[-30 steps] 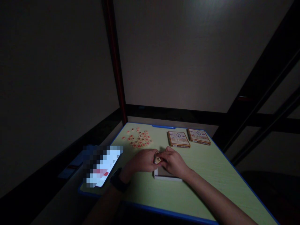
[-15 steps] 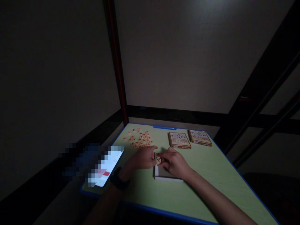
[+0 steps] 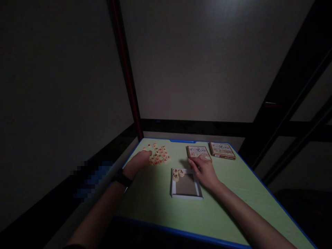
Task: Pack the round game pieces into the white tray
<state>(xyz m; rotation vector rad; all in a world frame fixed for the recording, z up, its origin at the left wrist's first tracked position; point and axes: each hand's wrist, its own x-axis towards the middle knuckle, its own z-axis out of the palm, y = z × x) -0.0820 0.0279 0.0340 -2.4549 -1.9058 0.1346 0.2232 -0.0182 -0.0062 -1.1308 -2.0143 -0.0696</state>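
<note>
A shallow white tray (image 3: 186,196) lies in the middle of the green table (image 3: 223,207). Two or three pale round game pieces (image 3: 177,173) sit in its far left corner. My right hand (image 3: 204,170) rests at the tray's far right corner, fingers stretched toward a patterned box (image 3: 198,152). My left hand (image 3: 139,162), with a dark watch on the wrist, lies at the near edge of a heap of pale pieces with red marks (image 3: 158,155). Its fingers curl onto the heap; what they hold, if anything, is hidden.
A second patterned box (image 3: 222,150) lies at the table's far right. The table has a blue rim (image 3: 181,141). A dark red post (image 3: 127,76) stands behind its far left corner, and dark beams run along the right side.
My hands have parted from above the tray. The left one went up and left to the heap of pieces, the right one drew to the tray's far right corner. The phone at left is gone.
</note>
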